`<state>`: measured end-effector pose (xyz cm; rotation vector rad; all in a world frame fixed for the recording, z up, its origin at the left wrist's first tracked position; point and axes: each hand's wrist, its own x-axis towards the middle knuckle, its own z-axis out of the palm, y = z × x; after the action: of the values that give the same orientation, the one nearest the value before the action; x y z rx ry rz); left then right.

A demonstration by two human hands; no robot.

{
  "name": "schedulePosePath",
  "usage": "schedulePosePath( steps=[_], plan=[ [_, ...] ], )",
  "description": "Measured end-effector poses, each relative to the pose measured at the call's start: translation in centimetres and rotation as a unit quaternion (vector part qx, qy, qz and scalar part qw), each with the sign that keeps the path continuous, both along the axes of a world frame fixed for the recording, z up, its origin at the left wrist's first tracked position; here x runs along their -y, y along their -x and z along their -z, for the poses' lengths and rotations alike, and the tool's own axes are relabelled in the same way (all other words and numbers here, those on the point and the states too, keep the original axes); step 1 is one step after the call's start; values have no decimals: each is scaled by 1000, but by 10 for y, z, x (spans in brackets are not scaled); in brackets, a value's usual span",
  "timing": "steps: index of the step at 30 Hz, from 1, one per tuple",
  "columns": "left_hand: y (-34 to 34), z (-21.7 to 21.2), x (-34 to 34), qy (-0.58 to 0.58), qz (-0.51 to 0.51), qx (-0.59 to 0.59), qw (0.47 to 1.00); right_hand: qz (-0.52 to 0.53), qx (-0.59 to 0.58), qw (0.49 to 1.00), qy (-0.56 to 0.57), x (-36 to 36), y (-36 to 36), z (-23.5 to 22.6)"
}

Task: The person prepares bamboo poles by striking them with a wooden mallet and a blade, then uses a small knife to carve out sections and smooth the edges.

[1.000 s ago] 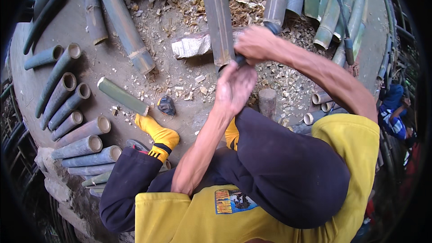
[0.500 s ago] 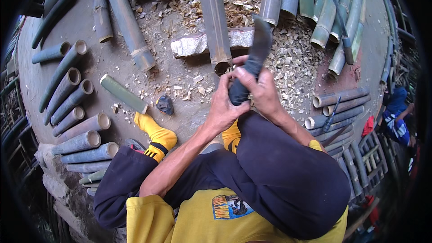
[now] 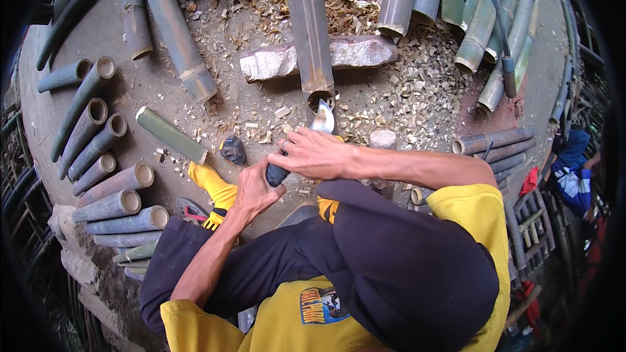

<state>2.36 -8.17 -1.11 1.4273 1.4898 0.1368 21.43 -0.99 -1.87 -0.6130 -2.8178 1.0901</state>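
A knife with a shiny, broad blade (image 3: pixel 323 118) and a dark wrapped handle (image 3: pixel 276 175) lies between my hands. My left hand (image 3: pixel 255 187) is closed round the butt of the handle. My right hand (image 3: pixel 317 154) is wrapped over the knife nearer the blade, its forearm crossing above my raised knee. The blade tip sits at the open end of a bamboo pole (image 3: pixel 310 39) that points toward me; whether it touches the wall or is inside, I cannot tell. A pale rough block (image 3: pixel 270 64) props up the pole.
Cut bamboo tubes (image 3: pixel 114 206) line the left side, with more poles (image 3: pixel 473 52) at the far right. One green tube (image 3: pixel 171 134) lies near my yellow-socked foot (image 3: pixel 214 186). Chips (image 3: pixel 417 91) litter the ground. A long-handled blade (image 3: pixel 501 32) rests on the right poles. Another person (image 3: pixel 574 176) is far right.
The knife has swung down from pointing up and away, so its blade now meets the pole's end. My right forearm has come across from the right; my left hand moved left and down.
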Motion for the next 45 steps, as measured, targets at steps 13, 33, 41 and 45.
schedulePosePath(
  steps=[13,33,41,45],
  plan=[
    [-2,-34,-198,-257,397,-179,863,389,-183,903,20,-39,15,18],
    [-86,6,44,90,-195,-37,976,-201,36,979,20,-31,-16,20],
    [-47,-5,17,-149,-210,21,966,21,-169,967,-188,-20,10,-14],
    [-61,-27,-16,-97,-359,130,919,346,-252,894,-132,-27,-24,-74]
  ],
)
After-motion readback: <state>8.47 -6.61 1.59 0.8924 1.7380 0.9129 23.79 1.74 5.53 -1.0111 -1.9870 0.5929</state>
